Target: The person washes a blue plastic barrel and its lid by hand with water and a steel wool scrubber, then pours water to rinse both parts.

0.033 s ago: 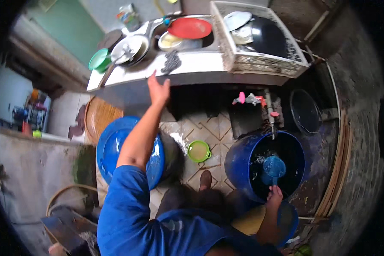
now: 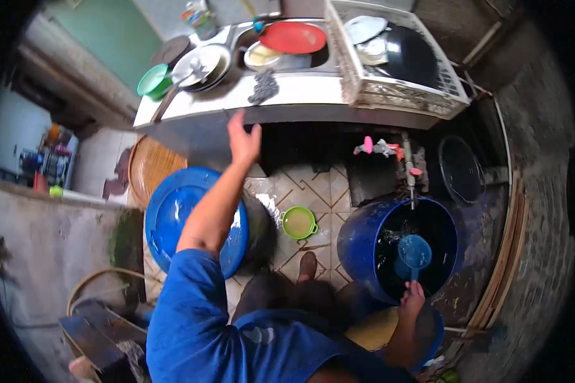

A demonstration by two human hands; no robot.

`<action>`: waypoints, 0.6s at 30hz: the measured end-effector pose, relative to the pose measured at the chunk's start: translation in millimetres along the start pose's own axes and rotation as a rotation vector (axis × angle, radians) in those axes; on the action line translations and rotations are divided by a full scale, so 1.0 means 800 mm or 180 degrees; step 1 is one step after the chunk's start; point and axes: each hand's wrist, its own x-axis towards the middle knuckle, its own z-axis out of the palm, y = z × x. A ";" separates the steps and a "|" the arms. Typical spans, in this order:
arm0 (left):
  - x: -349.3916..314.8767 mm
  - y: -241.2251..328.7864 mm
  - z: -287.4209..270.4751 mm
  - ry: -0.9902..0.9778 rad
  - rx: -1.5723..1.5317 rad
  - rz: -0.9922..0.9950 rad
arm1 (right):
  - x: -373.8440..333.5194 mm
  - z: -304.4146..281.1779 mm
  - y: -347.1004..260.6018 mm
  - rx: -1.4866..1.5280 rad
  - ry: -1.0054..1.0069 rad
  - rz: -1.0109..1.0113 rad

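The right hand (image 2: 413,293) is gripping the handle (image 2: 414,274) of a blue dipper (image 2: 414,250). I am locating the dipper inside the mouth of the blue barrel (image 2: 356,246) at right, on the near side of the tap (image 2: 411,185); how deep its bowl is sitting in the water (image 2: 439,265) I cannot tell. The long axis is running near to far: bowl end pointing far, handle end pointing near. The right forearm is entering from the near right, and its hand is pointing far.

The left hand (image 2: 244,143) is holding nothing; its fingers are pointing far and its thumb is spreading to the right. I am seeing the left arm reaching almost straight from its blue sleeve (image 2: 188,281) toward the counter (image 2: 313,92); contact with the front edge I cannot confirm. A dark scrubber (image 2: 263,87) is lying on the counter, beyond the fingertips. A lime-green basin (image 2: 299,222) is resting on the tiles (image 2: 338,198), left of the barrel.
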 end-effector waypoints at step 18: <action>-0.344 -0.165 -0.129 -0.2560 0.2166 -0.0991 | -0.165 0.186 -0.067 -0.1152 -0.1823 0.0001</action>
